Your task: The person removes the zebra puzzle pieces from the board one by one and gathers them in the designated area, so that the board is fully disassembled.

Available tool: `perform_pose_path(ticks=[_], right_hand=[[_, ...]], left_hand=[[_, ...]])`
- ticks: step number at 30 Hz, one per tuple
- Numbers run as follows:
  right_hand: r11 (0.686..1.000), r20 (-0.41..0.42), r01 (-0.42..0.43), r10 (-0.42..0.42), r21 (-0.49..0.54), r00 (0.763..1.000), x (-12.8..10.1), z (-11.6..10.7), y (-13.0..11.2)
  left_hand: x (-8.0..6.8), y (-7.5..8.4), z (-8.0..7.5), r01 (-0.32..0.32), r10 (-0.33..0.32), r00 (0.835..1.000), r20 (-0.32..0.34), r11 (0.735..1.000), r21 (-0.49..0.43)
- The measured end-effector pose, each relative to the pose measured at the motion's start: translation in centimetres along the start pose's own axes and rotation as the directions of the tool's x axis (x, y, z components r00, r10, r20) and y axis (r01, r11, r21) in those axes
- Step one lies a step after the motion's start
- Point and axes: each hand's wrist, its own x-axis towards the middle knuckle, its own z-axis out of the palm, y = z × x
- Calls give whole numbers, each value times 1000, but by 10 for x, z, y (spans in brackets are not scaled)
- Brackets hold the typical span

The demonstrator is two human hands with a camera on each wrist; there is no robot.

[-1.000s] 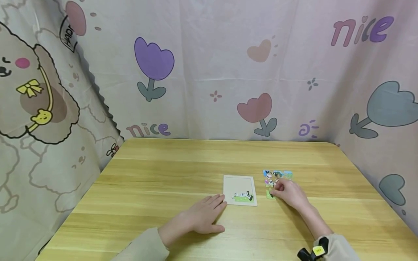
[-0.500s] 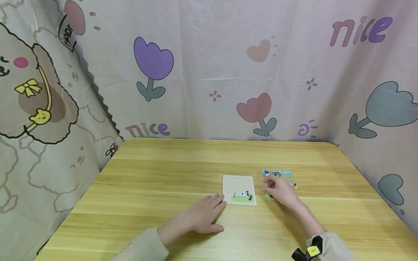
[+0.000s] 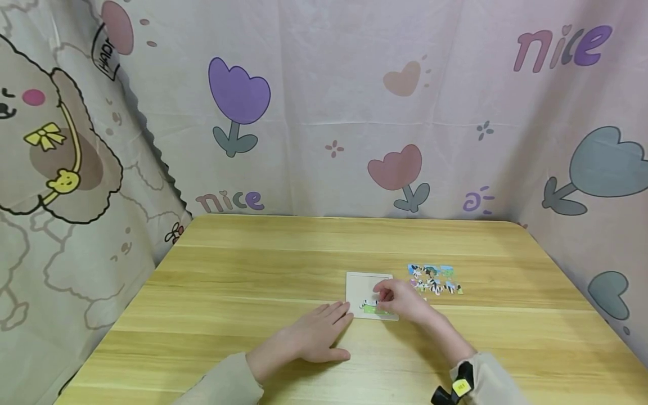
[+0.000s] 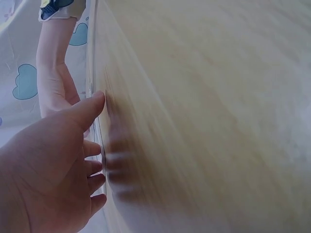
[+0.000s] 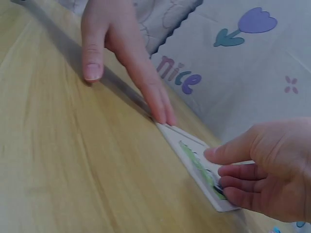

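A pale square puzzle board (image 3: 361,284) lies on the table, with a zebra picture on green (image 3: 369,307) in its lower right part. My left hand (image 3: 319,333) rests flat on the table, fingers spread and fingertips right at the board's left edge. Over the board's right side is my right hand (image 3: 405,301), its fingers bent and apart, covering the zebra's head. In the right wrist view, its thumb (image 5: 233,149) and other fingers stand close over the board near the picture, and nothing shows between them. Colourful puzzle pieces (image 3: 430,271) with animal pictures lie in rows to the right.
The wooden table (image 3: 243,264) reaches back to a printed curtain (image 3: 324,101), which also hangs along both sides. A black wrist device (image 3: 455,388) with a yellow label is strapped over my right sleeve (image 3: 488,379).
My right hand has left the puzzle pieces and moved left over the board, uncovering most of the rows and hiding part of the zebra picture. My left hand stays in place.
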Motion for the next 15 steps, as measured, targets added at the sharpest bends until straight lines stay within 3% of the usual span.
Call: perform_pose_path(ticks=[15], right_hand=[[981,30,57,-53,-188,998,1,5,-3]], left_hand=[[0,2,-1,11,-12,1000,18,1000,14]])
